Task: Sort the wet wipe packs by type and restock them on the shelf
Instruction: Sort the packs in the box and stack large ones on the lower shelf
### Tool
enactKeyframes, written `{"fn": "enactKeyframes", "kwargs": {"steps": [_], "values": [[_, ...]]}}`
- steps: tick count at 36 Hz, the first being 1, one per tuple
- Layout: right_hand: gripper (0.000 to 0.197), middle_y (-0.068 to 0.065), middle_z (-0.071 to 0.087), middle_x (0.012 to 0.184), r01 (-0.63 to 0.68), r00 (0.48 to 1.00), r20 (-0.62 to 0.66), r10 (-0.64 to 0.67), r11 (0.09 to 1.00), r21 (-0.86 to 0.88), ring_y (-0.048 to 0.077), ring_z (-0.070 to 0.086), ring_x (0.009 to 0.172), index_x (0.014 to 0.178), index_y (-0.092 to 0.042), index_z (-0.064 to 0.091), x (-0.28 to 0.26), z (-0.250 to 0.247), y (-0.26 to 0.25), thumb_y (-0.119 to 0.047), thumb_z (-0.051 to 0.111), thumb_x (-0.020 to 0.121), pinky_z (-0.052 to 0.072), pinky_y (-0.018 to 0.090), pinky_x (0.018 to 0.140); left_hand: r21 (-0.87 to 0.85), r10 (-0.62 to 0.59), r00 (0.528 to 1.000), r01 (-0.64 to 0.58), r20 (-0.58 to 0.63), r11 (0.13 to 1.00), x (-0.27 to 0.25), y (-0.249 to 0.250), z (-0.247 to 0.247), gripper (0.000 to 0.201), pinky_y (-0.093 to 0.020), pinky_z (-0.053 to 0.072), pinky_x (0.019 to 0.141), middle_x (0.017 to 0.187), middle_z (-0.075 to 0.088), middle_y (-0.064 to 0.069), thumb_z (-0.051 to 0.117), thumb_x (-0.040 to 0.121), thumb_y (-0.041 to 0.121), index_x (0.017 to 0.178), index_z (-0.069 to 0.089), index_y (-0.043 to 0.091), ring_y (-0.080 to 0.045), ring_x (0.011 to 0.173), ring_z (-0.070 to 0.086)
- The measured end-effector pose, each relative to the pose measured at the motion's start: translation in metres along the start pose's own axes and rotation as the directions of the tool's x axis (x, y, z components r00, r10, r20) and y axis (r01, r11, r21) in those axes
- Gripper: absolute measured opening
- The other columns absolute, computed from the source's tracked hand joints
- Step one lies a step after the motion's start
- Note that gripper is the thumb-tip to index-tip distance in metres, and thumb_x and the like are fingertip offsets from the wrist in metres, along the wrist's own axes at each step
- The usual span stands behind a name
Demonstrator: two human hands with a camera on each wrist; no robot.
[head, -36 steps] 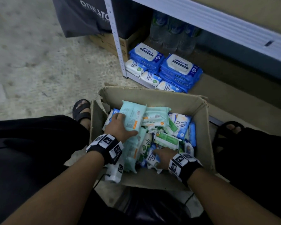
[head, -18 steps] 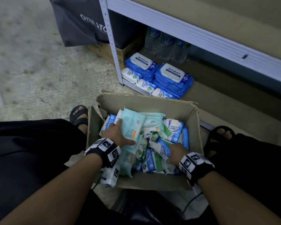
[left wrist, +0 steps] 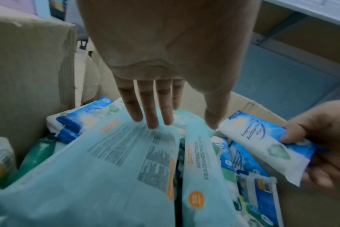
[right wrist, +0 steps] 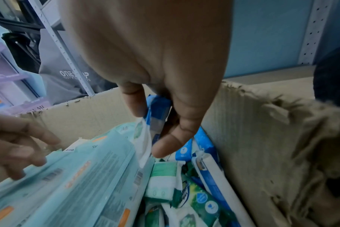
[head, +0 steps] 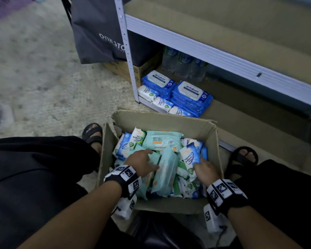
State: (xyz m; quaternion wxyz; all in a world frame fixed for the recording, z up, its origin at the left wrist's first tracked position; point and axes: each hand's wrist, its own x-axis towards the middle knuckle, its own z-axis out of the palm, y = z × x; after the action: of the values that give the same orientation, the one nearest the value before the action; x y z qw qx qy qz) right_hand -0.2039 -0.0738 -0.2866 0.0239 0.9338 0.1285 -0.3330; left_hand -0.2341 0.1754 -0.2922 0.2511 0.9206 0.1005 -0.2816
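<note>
Inside box, hands: right hand pinches blue-white pack.

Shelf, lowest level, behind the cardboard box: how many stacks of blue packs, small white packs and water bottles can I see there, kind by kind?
Blue antabax stacks: 2
Small white packs: 3
Water bottles: 3
Total: 8, counting each stack as one; the number of packs within each stack cannot be told.
</note>
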Motion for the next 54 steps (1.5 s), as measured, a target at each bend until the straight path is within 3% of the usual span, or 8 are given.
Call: {"fn": "enactKeyframes", "kwargs": {"steps": [9, 17, 21, 23, 29, 34, 45, 54], "values": [[0.032, 0.014, 0.046, 0.134, 0.065, 0.998, -0.016, -0.064, 0.998, 0.010, 0.029, 0.050, 0.122, 0.129, -0.008, 0.054, 0.010, 0.008, -0.012, -0.010, 0.038, 0.102, 0.038, 0.033, 0.096, -0.080, -0.237, 0.938, 0.224, -0.253, 0.971, 0.019, -0.041, -0.011, 0.062, -0.038, 0.043, 0.102, 0.135, 0.051, -0.013, 0.067, 0.085, 0.047, 0.133, 0.051, 0.012, -0.032, 0.122, 0.050], [0.026, 0.016, 0.043, 0.133, 0.020, 0.996, 0.081, -0.037, 0.981, 0.191, 0.030, 0.046, 0.124, 0.124, -0.006, 0.052, 0.009, 0.010, -0.025, -0.012, 0.037, 0.103, 0.036, 0.033, 0.098, -0.318, -0.441, 0.880, 0.372, -0.179, 0.872, 0.049, -0.069, -0.002, 0.063, -0.036, 0.051, 0.089, 0.119, 0.060, -0.017, 0.058, 0.073, 0.053, 0.118, 0.059, 0.009, -0.035, 0.105, 0.058], [0.016, 0.007, 0.051, 0.099, -0.111, 0.992, 0.099, 0.072, 0.867, 0.485, 0.028, 0.050, 0.103, 0.086, -0.015, 0.048, 0.015, 0.011, -0.029, -0.023, 0.046, 0.099, 0.037, 0.037, 0.087, -0.424, -0.477, 0.868, 0.383, -0.140, 0.821, 0.053, -0.070, -0.004, 0.045, -0.026, 0.042, 0.078, 0.117, 0.065, -0.013, 0.064, 0.086, 0.033, 0.125, 0.058, 0.010, -0.034, 0.103, 0.062], [0.017, -0.003, 0.048, 0.083, -0.170, 0.985, 0.106, 0.133, 0.779, 0.603, 0.026, 0.052, 0.095, 0.083, -0.018, 0.050, 0.020, 0.014, -0.029, -0.030, 0.052, 0.094, 0.035, 0.034, 0.078, -0.460, -0.500, 0.857, 0.396, -0.126, 0.795, 0.055, -0.070, -0.004, 0.044, -0.027, 0.044, 0.078, 0.117, 0.065, -0.014, 0.062, 0.088, 0.034, 0.125, 0.057, 0.010, -0.034, 0.103, 0.062], [0.021, 0.001, 0.062, 0.093, -0.212, 0.977, 0.140, 0.164, 0.621, 0.755, 0.023, 0.057, 0.092, 0.088, -0.016, 0.061, 0.021, 0.009, -0.035, -0.037, 0.060, 0.091, 0.039, 0.031, 0.080, -0.420, -0.547, 0.823, 0.448, -0.151, 0.789, 0.065, -0.071, -0.005, 0.056, -0.040, 0.047, 0.090, 0.124, 0.055, -0.026, 0.057, 0.093, 0.042, 0.130, 0.049, 0.000, -0.043, 0.111, 0.055], [0.018, 0.005, 0.064, 0.100, -0.202, 0.978, 0.128, 0.162, 0.630, 0.750, 0.024, 0.057, 0.095, 0.092, -0.016, 0.061, 0.020, 0.010, -0.036, -0.034, 0.061, 0.092, 0.042, 0.031, 0.085, -0.357, -0.521, 0.826, 0.431, -0.213, 0.829, 0.070, -0.066, -0.003, 0.043, -0.044, 0.047, 0.088, 0.115, 0.052, -0.030, 0.049, 0.097, 0.033, 0.118, 0.061, -0.002, -0.045, 0.100, 0.055], [0.037, 0.007, 0.062, 0.116, -0.177, 0.984, 0.088, 0.157, 0.756, 0.630, 0.027, 0.059, 0.107, 0.117, -0.013, 0.050, 0.016, 0.015, -0.029, -0.034, 0.064, 0.090, 0.046, 0.034, 0.088, -0.297, -0.448, 0.857, 0.371, -0.256, 0.880, 0.056, -0.060, -0.016, 0.025, -0.044, 0.046, 0.083, 0.119, 0.057, -0.025, 0.047, 0.097, 0.011, 0.120, 0.049, 0.001, -0.043, 0.108, 0.057], [0.034, 0.013, 0.058, 0.125, -0.172, 0.985, 0.102, 0.139, 0.742, 0.648, 0.029, 0.055, 0.112, 0.126, -0.017, 0.044, 0.002, 0.004, -0.033, -0.033, 0.051, 0.097, 0.038, 0.033, 0.081, -0.248, -0.238, 0.881, 0.143, -0.410, 0.958, 0.023, -0.034, -0.043, 0.035, -0.044, 0.047, 0.084, 0.118, 0.060, -0.020, 0.045, 0.092, 0.012, 0.127, 0.046, 0.010, -0.040, 0.108, 0.057]]}}
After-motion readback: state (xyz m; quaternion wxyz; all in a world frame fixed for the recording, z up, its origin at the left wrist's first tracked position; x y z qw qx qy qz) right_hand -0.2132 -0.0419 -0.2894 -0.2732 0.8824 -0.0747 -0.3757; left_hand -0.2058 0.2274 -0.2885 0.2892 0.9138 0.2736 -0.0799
